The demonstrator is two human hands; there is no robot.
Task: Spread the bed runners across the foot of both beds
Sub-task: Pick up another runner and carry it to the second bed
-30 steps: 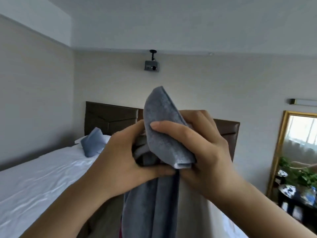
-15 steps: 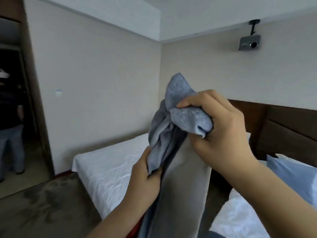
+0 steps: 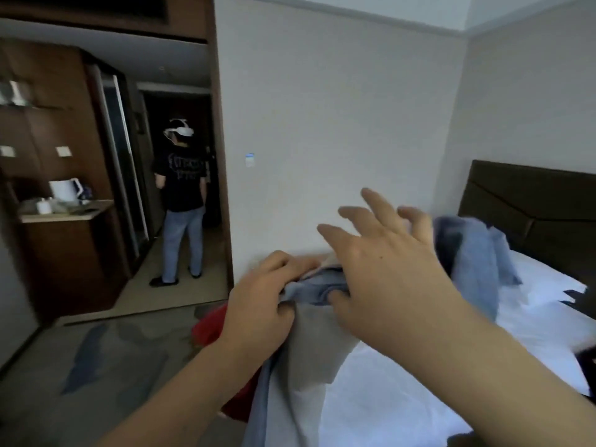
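My left hand grips a bunched fold of the blue-grey bed runner, whose pale lining hangs down in front of me. My right hand hovers just above that fold with its fingers spread wide, only the thumb near the fabric. The runner's loose end, blurred, is in the air to the right over the white bed, near the dark headboard.
A person in a black shirt and jeans stands with their back to me in the hallway on the left. A wooden counter with a white kettle is at far left. Something red lies below the runner, above the patterned carpet.
My view has swung left toward the hallway. My right hand has let go of the runner's top end and opened; that end has flown right over the bed. Both hands have dropped lower.
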